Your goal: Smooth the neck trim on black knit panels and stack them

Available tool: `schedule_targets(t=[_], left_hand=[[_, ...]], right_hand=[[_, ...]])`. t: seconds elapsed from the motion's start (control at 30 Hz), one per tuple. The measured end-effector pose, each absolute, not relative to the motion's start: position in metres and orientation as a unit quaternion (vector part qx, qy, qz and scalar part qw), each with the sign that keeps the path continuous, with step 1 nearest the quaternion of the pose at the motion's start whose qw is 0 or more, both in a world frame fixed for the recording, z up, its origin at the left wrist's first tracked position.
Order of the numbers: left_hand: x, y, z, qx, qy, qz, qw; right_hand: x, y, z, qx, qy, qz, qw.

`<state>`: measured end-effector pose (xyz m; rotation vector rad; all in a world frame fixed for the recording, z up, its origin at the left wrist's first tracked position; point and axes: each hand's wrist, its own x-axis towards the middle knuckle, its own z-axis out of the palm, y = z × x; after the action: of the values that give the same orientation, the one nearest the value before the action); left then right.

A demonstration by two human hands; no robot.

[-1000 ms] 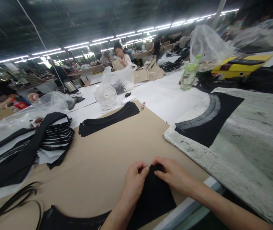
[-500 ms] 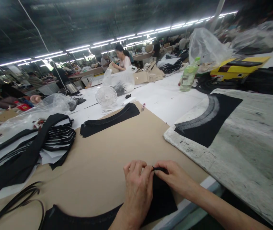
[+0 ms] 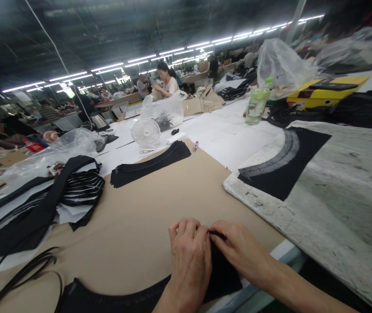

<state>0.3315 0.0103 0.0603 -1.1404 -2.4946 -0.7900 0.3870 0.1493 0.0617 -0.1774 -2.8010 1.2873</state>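
A black curved fabric piece (image 3: 117, 301) lies at the near edge of the brown sheet (image 3: 147, 234). Across its curved edge rests my left hand (image 3: 189, 252), fingers bent and pressed together at that edge; their tips are partly hidden. My right hand (image 3: 238, 239) is close beside it, thumb and index finger pinching a turned-up part of the same edge. Farther off on the sheet sits a stack of similar black pieces (image 3: 151, 164). Another black piece (image 3: 287, 165), with a whitish band along its curve, lies on the stained pale board (image 3: 342, 204) to the right.
Thin dark strips (image 3: 26, 274) curl at the lower left, below a pile of black and white pieces (image 3: 71, 187). Beyond the sheet stand a small white fan (image 3: 146, 131) and a green-capped bottle (image 3: 257, 104). A yellow box (image 3: 329, 92) is farther right. Other people work in the background.
My right hand has shifted slightly, its fingers now curled more over the fabric edge and closer to my left hand. My left hand has barely moved.
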Motion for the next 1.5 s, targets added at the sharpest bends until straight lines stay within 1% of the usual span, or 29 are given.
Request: schedule_targets(t=[0.2, 0.43, 0.53, 0.67, 0.77, 0.83, 0.9, 1.0, 1.07, 1.2, 1.33, 1.5], left_hand=[[0.333, 0.011, 0.061, -0.395, -0.869, -0.258, 0.148], [0.330, 0.011, 0.069, -0.319, -0.886, -0.320, 0.100], [0.322, 0.011, 0.076, -0.280, -0.888, -0.360, 0.050], [0.313, 0.008, 0.080, -0.241, -0.856, -0.451, -0.075], [0.312, 0.005, 0.075, -0.234, -0.835, -0.491, -0.083], [0.317, 0.003, 0.066, -0.254, -0.839, -0.475, -0.072], [0.323, 0.002, 0.054, -0.298, -0.847, -0.435, -0.066], [0.331, 0.002, 0.034, -0.371, -0.861, -0.344, -0.051], [0.333, 0.002, 0.023, -0.401, -0.873, -0.276, -0.037], [0.331, 0.001, 0.011, -0.446, -0.875, -0.186, -0.019], [0.329, 0.001, 0.010, -0.461, -0.873, -0.161, -0.011], [0.330, 0.002, 0.010, -0.474, -0.870, -0.133, 0.007]], right_hand=[[0.389, 0.148, 0.064, -0.052, -0.907, 0.416, 0.029], [0.393, 0.147, 0.065, -0.072, -0.901, 0.427, 0.031], [0.394, 0.147, 0.063, -0.080, -0.884, 0.460, 0.021], [0.394, 0.152, 0.054, -0.100, -0.850, 0.517, 0.003], [0.392, 0.160, 0.046, -0.108, -0.841, 0.529, -0.015], [0.389, 0.165, 0.043, -0.113, -0.855, 0.507, -0.022], [0.387, 0.168, 0.040, -0.114, -0.887, 0.448, -0.012], [0.385, 0.168, 0.034, -0.111, -0.934, 0.338, 0.043], [0.385, 0.166, 0.029, -0.102, -0.946, 0.299, 0.078], [0.385, 0.166, 0.022, -0.074, -0.946, 0.301, 0.093], [0.389, 0.172, 0.021, -0.034, -0.951, 0.293, 0.094], [0.398, 0.176, 0.017, 0.005, -0.963, 0.245, 0.113]])
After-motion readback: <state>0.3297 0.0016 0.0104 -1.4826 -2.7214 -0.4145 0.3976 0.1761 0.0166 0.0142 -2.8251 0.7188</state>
